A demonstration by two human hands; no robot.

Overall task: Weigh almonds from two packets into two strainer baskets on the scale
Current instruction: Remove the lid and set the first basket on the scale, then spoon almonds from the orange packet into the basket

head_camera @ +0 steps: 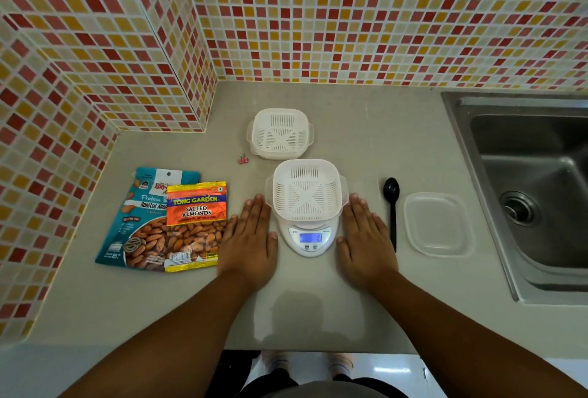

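**Both hands flat on the worktop beside the scale**

A grey worktop runs along a wall of red, orange and cream mosaic tiles. A steel sink is set into it at the right.

The left hand lies palm down just left of the scale, fingers straight and released, holding nothing; its outer edge sits at the packets' edge. The right hand mirrors it just right of the scale, palm down, fingers straight, also holding nothing.

At the left, a teal packet of roasted almonds lies flat, with an orange-and-yellow packet of salted almonds overlapping its right part.

In the middle, a white scale carries one white strainer basket on its platform; the basket looks empty, and the lit blue display reads 0. The second strainer basket, seated in a clear outer tub, stands on the worktop just behind the first, also empty.

To the right, near the sink, a clear plastic lid lies flat. Between it and the right hand a black plastic spoon lies with its bowl pointing away from the person.

A small pink binder clip sits left of the rear basket.
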